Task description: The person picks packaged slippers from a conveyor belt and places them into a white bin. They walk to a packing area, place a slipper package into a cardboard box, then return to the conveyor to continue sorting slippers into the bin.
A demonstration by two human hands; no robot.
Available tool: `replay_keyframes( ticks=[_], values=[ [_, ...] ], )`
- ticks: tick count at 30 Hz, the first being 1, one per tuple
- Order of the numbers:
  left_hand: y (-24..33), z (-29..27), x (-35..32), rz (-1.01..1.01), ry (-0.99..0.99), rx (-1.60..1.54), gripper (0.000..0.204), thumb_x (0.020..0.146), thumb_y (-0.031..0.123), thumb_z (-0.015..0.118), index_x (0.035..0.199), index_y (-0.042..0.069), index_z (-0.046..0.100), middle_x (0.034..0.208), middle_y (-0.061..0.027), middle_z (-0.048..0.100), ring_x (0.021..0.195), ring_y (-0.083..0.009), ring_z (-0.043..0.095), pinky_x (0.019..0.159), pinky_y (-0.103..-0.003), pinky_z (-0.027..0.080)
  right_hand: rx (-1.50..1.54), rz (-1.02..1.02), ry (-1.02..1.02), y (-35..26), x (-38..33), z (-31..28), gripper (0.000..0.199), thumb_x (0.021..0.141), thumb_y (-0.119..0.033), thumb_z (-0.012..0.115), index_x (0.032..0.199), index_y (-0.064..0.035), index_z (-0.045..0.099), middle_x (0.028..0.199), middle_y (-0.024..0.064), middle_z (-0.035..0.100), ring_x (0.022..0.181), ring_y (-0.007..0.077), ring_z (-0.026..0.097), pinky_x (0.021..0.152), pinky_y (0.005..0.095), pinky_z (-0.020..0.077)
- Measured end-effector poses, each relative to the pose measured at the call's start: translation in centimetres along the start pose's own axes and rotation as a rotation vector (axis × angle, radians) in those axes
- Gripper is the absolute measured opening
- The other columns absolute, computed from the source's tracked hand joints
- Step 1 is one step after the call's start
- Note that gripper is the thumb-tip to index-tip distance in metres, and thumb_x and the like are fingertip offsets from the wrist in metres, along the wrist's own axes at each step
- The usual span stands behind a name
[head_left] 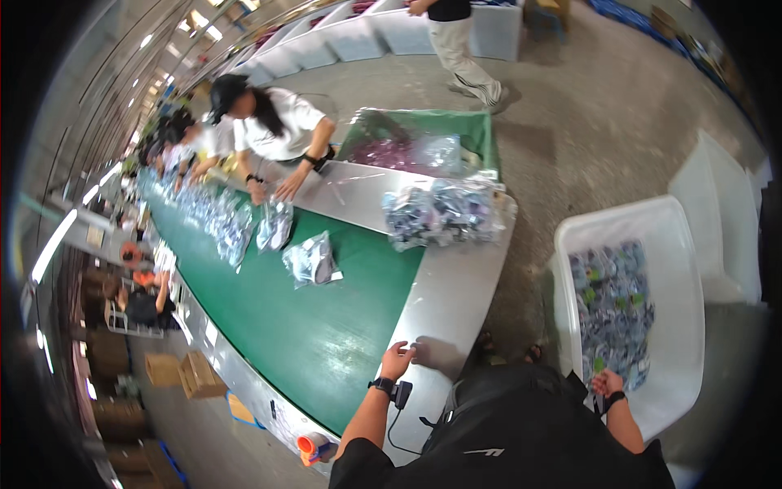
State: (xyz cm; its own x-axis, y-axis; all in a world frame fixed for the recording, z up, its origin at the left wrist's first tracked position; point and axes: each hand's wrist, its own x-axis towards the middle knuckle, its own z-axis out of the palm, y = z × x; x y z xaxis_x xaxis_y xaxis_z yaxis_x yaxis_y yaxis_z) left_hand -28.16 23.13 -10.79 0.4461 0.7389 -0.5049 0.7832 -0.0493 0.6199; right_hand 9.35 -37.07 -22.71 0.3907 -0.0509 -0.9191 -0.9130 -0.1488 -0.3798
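Observation:
My left hand point(398, 361) hovers by the metal end plate point(440, 306) of a green conveyor belt point(326, 350), fingers loosely bent and apart, with nothing seen in it. At the near side of a white plastic bin point(688, 326) is my right hand point(607, 382), its fingers curled in; whatever they hold, if anything, is too small to make out. Inside that bin lie many grey-blue bagged pieces point(615, 310), some with green labels. A clear bag of folded grey-blue items point(311, 259) rests on the belt, and larger filled clear bags point(444, 213) sit at its end.
Across the belt, a co-worker point(277, 130) handles another clear bag point(275, 224); more bags point(216, 216) trail behind it. A green crate point(481, 134) stands beyond the metal ledge. Orange tape point(312, 447) is at the near belt edge. Another person point(452, 49) stands farther off.

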Motion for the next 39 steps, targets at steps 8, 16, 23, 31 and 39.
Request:
replay_keyframes(
  ticks=[8,16,23,31,39],
  values=[
    [-3.8,-10.3,9.5,0.042,0.361,0.040,0.048,0.080,0.032,0.072,0.115,0.000,0.063,0.108,-0.0231,0.066,0.101,-0.0358,0.063,0.088,-0.042,0.050,-0.129,-0.058,-0.056,-4.8,-6.4,9.1,0.029,0.091,-0.028,0.059,0.112,-0.0086,0.055,0.088,0.0110,0.062,0.070,0.0246,0.066,0.055,0.0368,0.0550],
    [-5.8,-22.3,21.9,0.121,0.806,0.158,0.059,0.074,0.022,0.075,0.124,-0.002,0.053,0.120,-0.0235,0.057,0.114,-0.0408,0.052,0.099,-0.048,0.041,-0.239,-0.176,-0.121,-6.9,-15.2,14.9,0.030,0.092,-0.028,0.061,0.111,-0.0067,0.053,0.090,0.0146,0.064,0.076,0.0289,0.069,0.062,0.0412,0.0577],
    [-9.8,-27.7,30.2,-0.153,0.797,-0.112,0.077,0.077,0.031,0.075,0.135,-0.008,0.044,0.140,-0.0287,0.045,0.130,-0.0383,0.044,0.111,-0.045,0.033,-0.311,-0.153,-0.035,-5.3,-17.5,14.3,0.028,0.093,-0.023,0.056,0.111,-0.0026,0.054,0.087,0.0182,0.066,0.070,0.0306,0.070,0.058,0.0403,0.0587],
    [-10.6,-21.0,30.5,-0.252,0.406,-0.722,0.082,0.068,0.025,0.083,0.133,-0.008,0.045,0.129,-0.0265,0.053,0.107,-0.0299,0.063,0.086,-0.040,0.055,-0.380,-0.137,-0.072,-5.1,-14.8,13.0,0.043,0.095,-0.036,0.057,0.123,-0.0040,0.052,0.109,0.0153,0.065,0.095,0.0307,0.066,0.072,0.0435,0.0581],
    [-4.7,-12.0,20.7,0.009,0.812,-0.462,0.073,0.063,0.016,0.083,0.121,-0.004,0.044,0.119,-0.0223,0.048,0.107,-0.0336,0.054,0.094,-0.043,0.046,-0.507,-0.121,-0.142,-7.0,-14.1,16.0,0.047,0.094,-0.037,0.061,0.128,-0.0056,0.051,0.114,0.0158,0.064,0.098,0.0298,0.065,0.077,0.0425,0.0559]
  ],
)
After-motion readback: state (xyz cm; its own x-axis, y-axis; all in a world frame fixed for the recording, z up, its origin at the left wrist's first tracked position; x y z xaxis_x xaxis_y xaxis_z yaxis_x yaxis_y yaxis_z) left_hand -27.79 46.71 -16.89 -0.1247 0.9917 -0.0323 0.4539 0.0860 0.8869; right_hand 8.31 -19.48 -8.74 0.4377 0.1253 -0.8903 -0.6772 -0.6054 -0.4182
